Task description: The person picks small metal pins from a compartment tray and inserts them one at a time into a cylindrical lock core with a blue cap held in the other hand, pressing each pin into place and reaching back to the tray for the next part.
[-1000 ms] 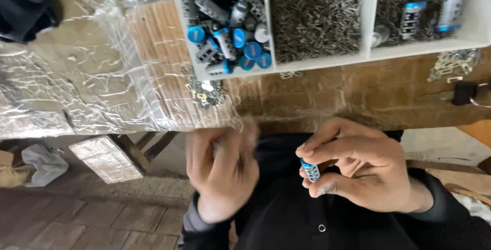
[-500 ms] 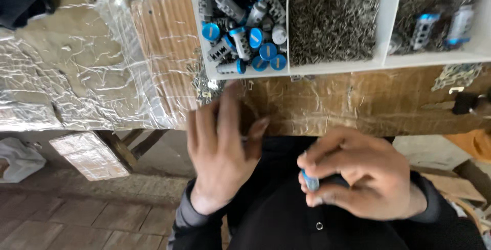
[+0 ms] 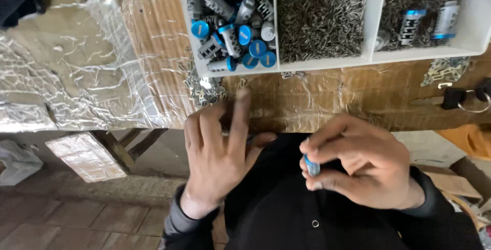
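Worktop (image 3: 317,101), cardboard-faced and wrapped in crinkled clear film, ran across the upper frame in front of you, its near edge just above your hands. White divided tray (image 3: 376,50) sat on its far part: the left compartment held a heap of blue-capped grey cylinders (image 3: 232,30), the middle one a mass of small metal pins (image 3: 322,15), the right one more pins with two cylinders lying on top. Your right hand (image 3: 363,171) hung below the worktop edge, over your dark clothing, fingers curled narrow and gripping one small cylinder with a blue end (image 3: 312,165) between thumb and fingertips; most of the piece was hidden by the fingers. Your left hand (image 3: 220,153) was open and flat with the fingers extended, fingertips reaching up over the worktop edge, holding nothing that could be seen; it was motion-blurred. A little pile of loose flat metal pieces (image 3: 204,89) lay on the worktop just beyond those fingertips, below the tray's left corner. Risk, as a judgement: the held cylinder sat off the worktop with only the floor beneath, so a slack pinch would likely drop it out of reach; the left fingertips sweeping near the loose pile could scatter pieces over the edge.
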